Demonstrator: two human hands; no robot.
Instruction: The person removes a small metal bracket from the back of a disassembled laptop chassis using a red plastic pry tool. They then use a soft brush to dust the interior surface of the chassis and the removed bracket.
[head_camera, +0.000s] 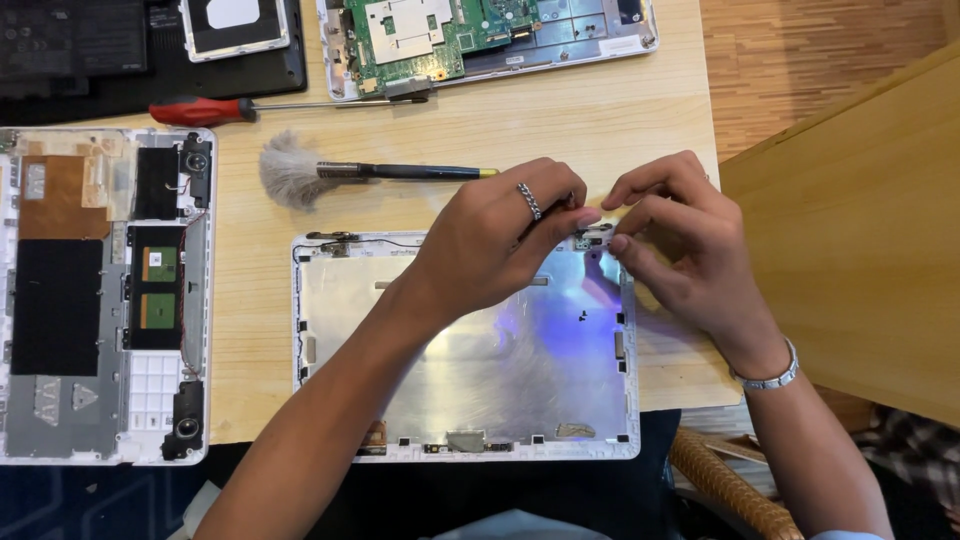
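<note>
A white laptop lid shell with a shiny metal inner face lies in front of me, overhanging the table's near edge. My left hand, a ring on one finger, reaches over it to its far right corner. My right hand, a bracelet on the wrist, meets it there. The fingertips of both hands pinch at a small hinge part in that corner. What exactly each finger grips is hidden by the fingers.
A soft brush with a black handle lies just beyond the shell. A red-handled screwdriver lies farther back. An opened laptop base sits at left, another base with a green circuit board at the top. A wooden board stands at right.
</note>
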